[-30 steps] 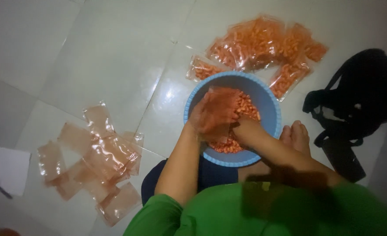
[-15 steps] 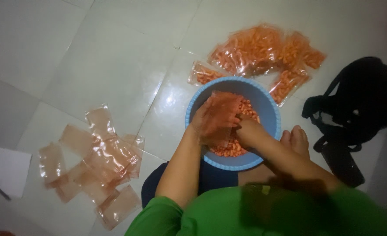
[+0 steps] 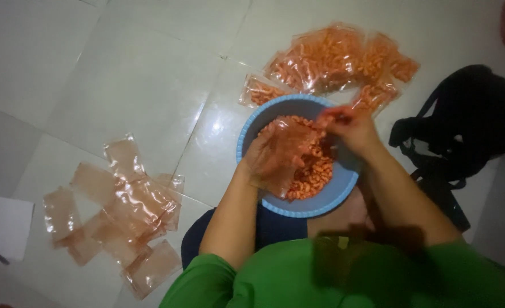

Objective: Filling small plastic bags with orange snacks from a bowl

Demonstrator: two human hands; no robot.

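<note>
A blue bowl (image 3: 251,132) of small orange snack pieces (image 3: 315,173) sits on the white tiled floor in front of me. My left hand (image 3: 264,154) holds a clear plastic bag (image 3: 284,151) partly filled with the orange pieces over the bowl's left side. My right hand (image 3: 346,126) is raised at the bowl's far right rim, fingers pinched together with a few orange pieces in them, next to the bag's mouth.
Several filled bags of orange snacks (image 3: 332,60) lie beyond the bowl. Several empty clear bags (image 3: 121,208) lie on the floor to the left. A black strapped bag (image 3: 463,131) lies at the right. White paper (image 3: 1,225) sits at the far left.
My right hand has lifted out of the bowl's near side to the far right rim. My left hand with the bag has stayed over the bowl. The view has shifted slightly.
</note>
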